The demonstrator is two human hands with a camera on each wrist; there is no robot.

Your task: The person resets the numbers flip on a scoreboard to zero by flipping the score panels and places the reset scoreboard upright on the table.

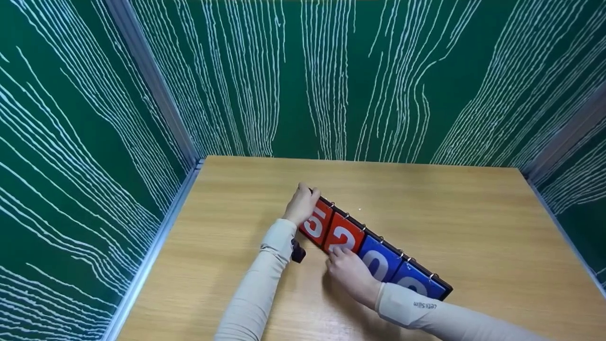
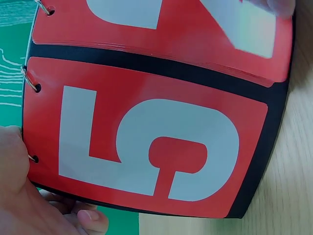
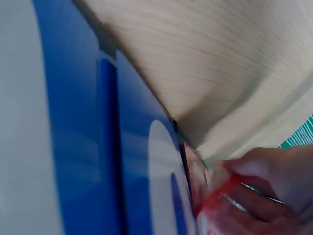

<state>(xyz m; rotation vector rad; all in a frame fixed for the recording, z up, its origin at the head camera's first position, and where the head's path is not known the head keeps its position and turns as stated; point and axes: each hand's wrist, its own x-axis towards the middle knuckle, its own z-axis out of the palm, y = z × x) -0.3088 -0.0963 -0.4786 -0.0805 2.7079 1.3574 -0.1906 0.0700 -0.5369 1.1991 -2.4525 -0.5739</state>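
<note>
A flip scoreboard with a black backing is held tilted over the table, its ring-bound edge toward the far side. From left to right in the head view it shows a red 5 card, a red 2 card and two blue 0 cards. My left hand grips the board's left end, with fingers behind it and the thumb side near the rings. At the lower edge of the red 2 card, my right hand pinches red card stock between thumb and fingers.
The wooden table spreads out around the board. Green walls with white wavy lines enclose its back and sides, with metal posts at the corners. A small black device sits at the left wrist.
</note>
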